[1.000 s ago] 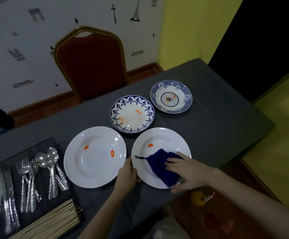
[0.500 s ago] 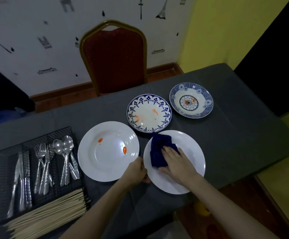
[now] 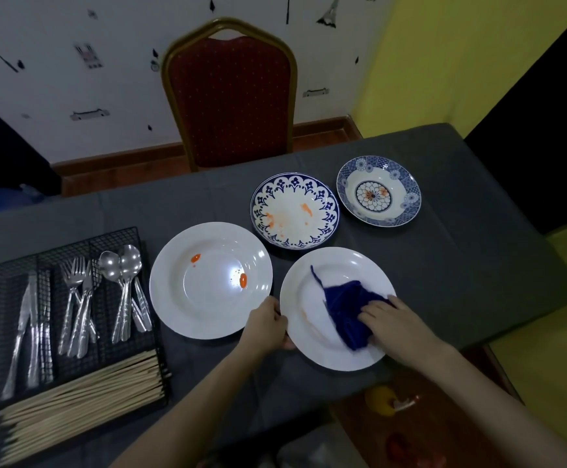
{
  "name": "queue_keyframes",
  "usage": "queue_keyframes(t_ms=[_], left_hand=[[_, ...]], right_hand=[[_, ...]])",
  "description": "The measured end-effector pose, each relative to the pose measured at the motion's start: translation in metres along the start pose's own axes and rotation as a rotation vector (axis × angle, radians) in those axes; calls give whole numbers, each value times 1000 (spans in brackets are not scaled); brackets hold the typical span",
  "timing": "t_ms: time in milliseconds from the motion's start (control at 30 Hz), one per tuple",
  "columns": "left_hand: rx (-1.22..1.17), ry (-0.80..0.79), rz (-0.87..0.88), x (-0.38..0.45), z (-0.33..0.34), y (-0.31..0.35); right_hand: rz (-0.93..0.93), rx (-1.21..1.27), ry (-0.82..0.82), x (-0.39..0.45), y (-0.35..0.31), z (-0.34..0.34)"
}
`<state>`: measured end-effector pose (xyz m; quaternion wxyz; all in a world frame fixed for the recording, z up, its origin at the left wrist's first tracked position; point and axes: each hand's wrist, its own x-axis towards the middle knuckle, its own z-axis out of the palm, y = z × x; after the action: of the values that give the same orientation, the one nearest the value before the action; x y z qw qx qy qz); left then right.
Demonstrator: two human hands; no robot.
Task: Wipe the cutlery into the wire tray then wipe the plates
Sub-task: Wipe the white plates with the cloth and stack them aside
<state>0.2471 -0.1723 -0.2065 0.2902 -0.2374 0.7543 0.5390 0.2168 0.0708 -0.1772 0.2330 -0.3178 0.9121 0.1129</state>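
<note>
Cutlery part looks done to me – knives point(image 3: 28, 327), forks point(image 3: 77, 305) and spoons point(image 3: 125, 292) are all lying in the wire tray point(image 3: 12, 265) at the left edge of the table point(image 3: 461, 265), each kind in its own slot, with a bundle of chopsticks point(image 3: 83, 396) across the near slot. So it's plates now.

The near-right white plate point(image 3: 309, 349) sits by the near edge of the table. The left hand point(image 3: 267, 327) grips its left rim, fingers curled over the edge. The right hand point(image 3: 398, 327) presses a blue cloth point(image 3: 344, 309) onto it, fingers laid fairly flat on the fabric. Only a faint orange smear is left near its left rim, so I'd say this one's nearly clean.

Left to do – the other white plate point(image 3: 180, 298) just beside it has two orange blobs, the blue-rimmed plate point(image 3: 329, 211) behind it has smears, and the patterned bowl-ish plate point(image 3: 407, 190) toward the far right corner has a small orange mark in the middle.

Count: four plates, one cloth, one tray. Two spoons for sure; forks look like three or four, knives maybe three – too blurry to swear on. Chopsticks: lots.
</note>
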Motion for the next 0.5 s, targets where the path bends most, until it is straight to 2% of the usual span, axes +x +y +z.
queue_keyframes(t_ms=[100, 267, 333, 433, 500], left_hand=[[23, -23, -7, 0, 0, 3], [235, -25, 12, 3, 1, 7], [315, -29, 22, 5, 2, 8], [407, -29, 48, 5, 3, 7], [392, -30, 50, 6, 2, 7]], right_hand=[[-121, 65, -40, -16, -6, 1], [-230, 264, 49, 5, -32, 11], [-202, 270, 119, 24, -44, 10], [-63, 238, 208, 44, -54, 11], [26, 186, 206, 55, -56, 14]])
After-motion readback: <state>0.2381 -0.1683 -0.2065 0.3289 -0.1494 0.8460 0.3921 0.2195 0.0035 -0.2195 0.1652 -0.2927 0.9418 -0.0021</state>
